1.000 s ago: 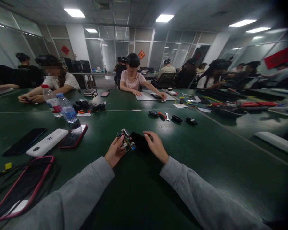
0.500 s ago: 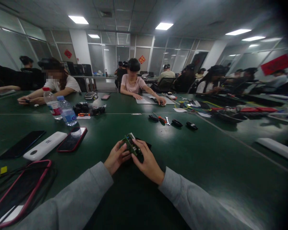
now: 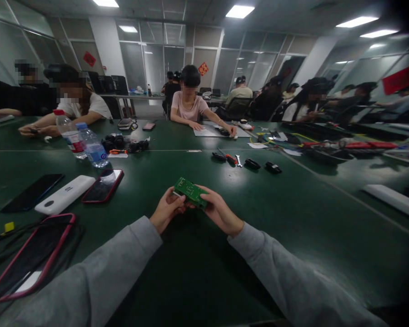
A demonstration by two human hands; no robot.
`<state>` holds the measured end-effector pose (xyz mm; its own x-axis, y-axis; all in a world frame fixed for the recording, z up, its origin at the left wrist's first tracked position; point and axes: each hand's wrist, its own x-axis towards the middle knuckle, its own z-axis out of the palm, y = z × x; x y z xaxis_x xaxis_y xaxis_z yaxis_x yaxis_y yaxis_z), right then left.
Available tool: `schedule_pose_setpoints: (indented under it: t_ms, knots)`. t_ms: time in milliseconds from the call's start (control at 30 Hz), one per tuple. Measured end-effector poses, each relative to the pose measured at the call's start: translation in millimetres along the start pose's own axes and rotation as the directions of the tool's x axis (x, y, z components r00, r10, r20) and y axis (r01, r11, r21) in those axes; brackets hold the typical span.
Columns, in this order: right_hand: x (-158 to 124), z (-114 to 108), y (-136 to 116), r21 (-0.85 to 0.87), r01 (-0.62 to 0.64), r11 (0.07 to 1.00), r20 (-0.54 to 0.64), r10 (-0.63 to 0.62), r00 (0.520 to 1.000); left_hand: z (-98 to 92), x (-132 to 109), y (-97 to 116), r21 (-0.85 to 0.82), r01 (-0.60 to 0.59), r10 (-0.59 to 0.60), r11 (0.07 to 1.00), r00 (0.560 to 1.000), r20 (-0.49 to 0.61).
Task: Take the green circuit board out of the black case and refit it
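Note:
A small green circuit board (image 3: 190,190) is held just above the dark green table (image 3: 293,218), its flat green underside turned up. My left hand (image 3: 166,212) pinches its near left edge with closed fingers. My right hand (image 3: 219,211) grips its right end, fingers curled round it. Both arms wear grey sleeves. The black pad seen earlier under the board is hidden.
To my left lie a red-cased phone (image 3: 102,185), a white power bank (image 3: 64,194), a black phone (image 3: 32,192), a pink-edged phone (image 3: 30,256) and two water bottles (image 3: 92,145). Hand tools (image 3: 231,160) lie mid-table. Other people sit across the table.
My right hand left the black pad and took hold of the circuit board. The board has been flipped so its components face down and its green side faces up.

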<state>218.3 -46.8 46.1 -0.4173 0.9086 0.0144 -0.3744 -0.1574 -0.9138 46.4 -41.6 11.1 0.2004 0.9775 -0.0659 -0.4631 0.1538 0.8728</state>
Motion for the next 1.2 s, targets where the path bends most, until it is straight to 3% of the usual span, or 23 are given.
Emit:
schedule_pose_setpoints:
  t_ms: [133, 267, 333, 467, 600, 900, 1000, 1067, 1200]
  knots:
    - [-1.1, -0.3, -1.7, 0.051, -0.115, 0.992, 0.099, 0.110, 0.989, -0.1, -2.5, 1.0, 0.028, -0.011, 0.010, 1.000, 0.998, 0.054]
    - [-2.2, -2.4, -5.7, -0.153, -0.025, 0.988, 0.134, 0.046, 0.990, -2.4, -1.9, -1.1, 0.061, -0.044, 0.040, 0.997, 0.998, 0.058]
    - [-2.8, -3.5, -9.6, -0.386, 0.062, 0.920, 0.148, -0.004, 0.989, -2.1, -2.3, -0.9, 0.099, -0.073, 0.069, 0.992, 0.997, 0.045]
    - [-3.3, -5.7, -16.5, -0.714, 0.207, 0.669, 0.181, -0.109, 0.977, 2.5, -5.1, 2.2, 0.253, -0.100, 0.099, 0.962, 0.995, 0.015]
    - [-3.6, -8.0, -21.1, -0.777, 0.264, 0.571, 0.226, -0.139, 0.964, 5.2, -5.7, 2.4, 0.346, -0.134, 0.129, 0.929, 0.991, 0.038]
    - [-6.4, -0.5, -27.9, -0.797, 0.336, 0.502, 0.322, -0.118, 0.939, 1.3, -7.8, 0.6, 0.424, -0.274, 0.222, 0.863, 0.960, 0.169]
    - [-4.3, -1.7, -28.9, -0.814, 0.330, 0.477, 0.286, -0.164, 0.944, -0.5, -6.0, 1.9, 0.412, -0.271, 0.243, 0.870, 0.963, 0.119]
    - [-0.3, -6.1, -31.3, -0.851, 0.286, 0.440, 0.173, -0.279, 0.945, -2.8, -3.2, 4.0, 0.384, -0.253, 0.265, 0.888, 0.964, 0.023]
    - [11.4, -15.9, -36.8, -0.903, 0.193, 0.385, -0.019, -0.483, 0.875, -8.1, 1.8, 9.8, 0.320, -0.192, 0.263, 0.928, 0.945, -0.194]
